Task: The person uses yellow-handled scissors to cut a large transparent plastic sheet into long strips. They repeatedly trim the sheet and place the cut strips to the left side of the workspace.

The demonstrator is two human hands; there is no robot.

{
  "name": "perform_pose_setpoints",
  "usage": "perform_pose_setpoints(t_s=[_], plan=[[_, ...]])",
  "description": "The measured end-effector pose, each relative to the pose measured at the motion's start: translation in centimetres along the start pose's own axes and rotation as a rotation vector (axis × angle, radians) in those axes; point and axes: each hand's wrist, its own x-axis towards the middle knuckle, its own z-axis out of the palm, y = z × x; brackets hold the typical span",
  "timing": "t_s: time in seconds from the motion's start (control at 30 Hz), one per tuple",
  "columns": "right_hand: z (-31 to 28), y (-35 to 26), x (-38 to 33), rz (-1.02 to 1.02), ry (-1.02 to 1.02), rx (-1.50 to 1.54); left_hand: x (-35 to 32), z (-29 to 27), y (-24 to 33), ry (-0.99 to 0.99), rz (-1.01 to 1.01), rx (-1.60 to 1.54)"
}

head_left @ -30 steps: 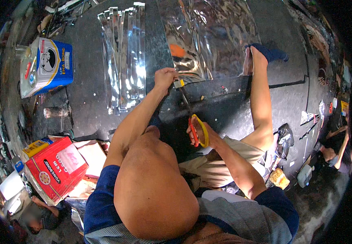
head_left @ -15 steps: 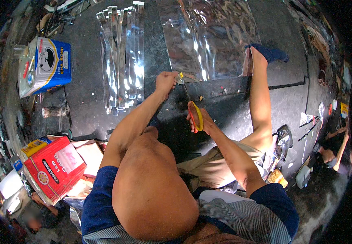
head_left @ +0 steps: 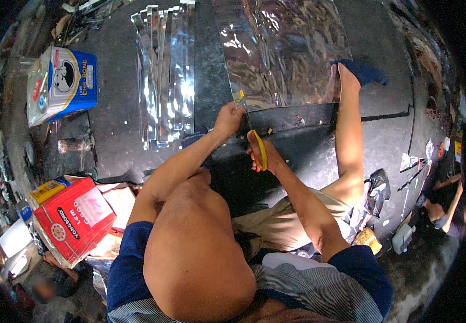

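My right hand point(head_left: 259, 155) is closed round the yellow-and-red handles of a pair of scissors point(head_left: 263, 153). The blades point away from me, toward the near left corner of a shiny clear plastic sheet point(head_left: 292, 64). At that corner my left hand point(head_left: 228, 119) is closed, its thumb and fingers pinching the sheet's edge beside the blades. A small yellow piece point(head_left: 239, 95) shows just beyond those fingertips; its kind is unclear. Left of the sheet, several long shiny clear strips point(head_left: 167, 75) lie side by side. My sock-covered right foot point(head_left: 363, 73) rests at the sheet's near right corner.
A blue-and-white glue tin point(head_left: 66, 83) stands at the left, with a red box point(head_left: 72, 219) nearer me. My bent left knee point(head_left: 192, 253) rises between my arms. Another person point(head_left: 443, 202) sits at the far right edge. A black plastic bag point(head_left: 377, 192) lies right of my leg.
My left hand has shifted slightly right and toward me, closer to the scissors. The scissors' handles look narrower now. The whole view has moved a little.
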Motion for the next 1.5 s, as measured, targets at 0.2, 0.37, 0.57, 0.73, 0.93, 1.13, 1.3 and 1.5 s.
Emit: perform_pose_setpoints(t_s=[0.2,0.37,0.57,0.73,0.93,1.13,1.3,1.5], plan=[[0.5,-0.8,-0.8,-0.114,0.038,-0.164,-0.2,0.0,-0.4,-0.026,-0.048,-0.164],[1.2,-2.9,-1.9,-0.088,0.100,-0.054,-1.0,-0.4,1.9,-0.079,-0.127,-0.347],[0.6,-2.0,0.7,-0.140,0.080,-0.074,-0.5,-0.9,2.6,-0.141,-0.165,-0.461],[0.0,-4.8,4.2,-0.046,0.152,-0.308,-1.2,-2.0,4.0,-0.215,-0.170,-0.422],[0.3,-9.5,7.0,-0.489,0.252,-0.489,-1.8,-2.4,4.9,-0.212,-0.131,-0.461],[-0.8,-14.6,9.5,-0.227,0.219,-0.558,-2.9,-3.0,8.7,-0.227,-0.092,-0.530],[-0.5,-17.3,10.1,-0.367,0.248,-0.675,-2.9,-3.4,8.8,-0.205,-0.107,-0.431],[-0.7,-19.1,12.0,-0.382,0.274,-0.584,-3.6,-3.4,10.4,-0.172,-0.161,-0.352]])
